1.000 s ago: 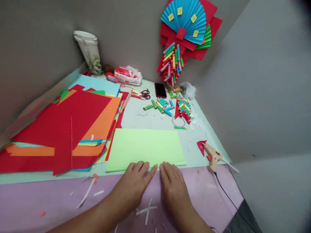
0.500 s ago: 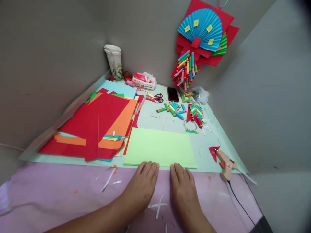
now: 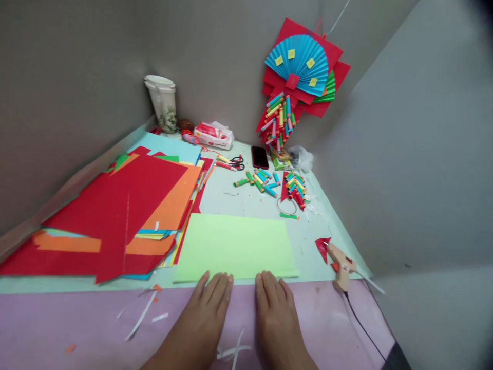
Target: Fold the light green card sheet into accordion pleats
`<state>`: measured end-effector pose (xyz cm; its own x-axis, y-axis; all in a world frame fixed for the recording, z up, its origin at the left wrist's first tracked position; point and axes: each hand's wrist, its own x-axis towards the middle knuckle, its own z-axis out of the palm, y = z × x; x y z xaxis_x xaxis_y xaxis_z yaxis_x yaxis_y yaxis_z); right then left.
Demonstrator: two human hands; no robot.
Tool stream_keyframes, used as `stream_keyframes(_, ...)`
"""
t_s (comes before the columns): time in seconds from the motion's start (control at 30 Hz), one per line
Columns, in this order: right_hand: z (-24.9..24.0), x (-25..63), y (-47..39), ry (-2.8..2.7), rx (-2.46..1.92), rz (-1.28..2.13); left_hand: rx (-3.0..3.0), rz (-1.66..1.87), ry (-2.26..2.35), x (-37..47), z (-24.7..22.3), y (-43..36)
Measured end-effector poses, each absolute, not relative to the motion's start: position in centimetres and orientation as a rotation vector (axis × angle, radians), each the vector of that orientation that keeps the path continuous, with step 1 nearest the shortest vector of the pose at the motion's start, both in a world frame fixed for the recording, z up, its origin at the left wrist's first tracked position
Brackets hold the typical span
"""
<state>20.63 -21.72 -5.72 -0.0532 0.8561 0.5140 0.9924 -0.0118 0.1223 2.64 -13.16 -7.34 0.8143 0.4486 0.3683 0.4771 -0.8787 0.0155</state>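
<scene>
A light green sheet of paper (image 3: 234, 246) lies flat before me, with a narrow folded strip along its near edge. My left hand (image 3: 204, 313) rests palm down at that edge, left of its middle, fingers stretched out and fingertips just over the fold. Beside it, my right hand (image 3: 275, 313) lies the same way, its straight fingertips touching the fold right of the middle. Both thumbs are hidden under the hands. Between the hands the folded edge shows bare. White paper strips (image 3: 234, 352) lie crossed on the purple tabletop, partly behind my left hand.
Coloured paper sheets (image 3: 115, 210) are piled at left. Paper rolls (image 3: 265, 180), scissors (image 3: 238, 163), a phone (image 3: 259, 157) and a wire ring (image 3: 287, 206) lie farther back. A glue gun (image 3: 341, 264) with a cord rests at right. A fan decoration (image 3: 298, 64) hangs behind; cups (image 3: 164, 105) stand back left.
The view has shifted, so the scene sits lower and more to the left. My fingers look straighter on the paper's near edge; the sheet stays flat in place.
</scene>
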Motion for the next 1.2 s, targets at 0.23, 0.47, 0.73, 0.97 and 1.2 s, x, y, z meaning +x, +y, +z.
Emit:
stream_keyframes(0.23,-6.4,20.6,-21.7,-1.913,-1.974,-0.634,-2.878,-0.691,-0.906,1.3,-7.8,-12.9)
stream_keyframes(0.47,-5.6,20.6,-22.3,-1.974,-2.047,-0.524,-2.757,-0.573,-0.827,-0.3,-6.0,-12.6)
stream_keyframes(0.73,-5.1,20.7,-22.4,-2.044,-2.015,-0.561,-2.698,-0.562,-0.913,-2.3,-5.6,-12.3)
stream_keyframes(0.97,-5.2,20.6,-22.3,-2.020,-2.047,-0.542,-2.703,-0.595,-0.879,-3.5,-5.4,-12.0)
stream_keyframes(1.2,-5.9,20.6,-21.6,-1.945,-1.986,-0.644,-2.695,-0.667,-0.791,-4.5,-7.9,-11.0)
